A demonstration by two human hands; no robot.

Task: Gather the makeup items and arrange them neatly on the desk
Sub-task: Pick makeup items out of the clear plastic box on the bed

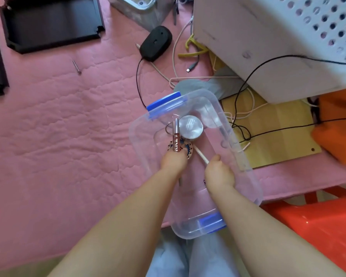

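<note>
Now, head view | both hands inside clear box (236, 156) on pink worktop (68, 126) | left hand (173, 160) curled round pink tube (176, 136) and patterned disc (189, 149) | right hand (220, 172) pinches thin stick (200, 154) | silver round tin (191, 127) lies in box just beyond tube | black mouse (155, 43) well apart.

Both hands (196, 166) inside clear bin (238, 156)
</note>
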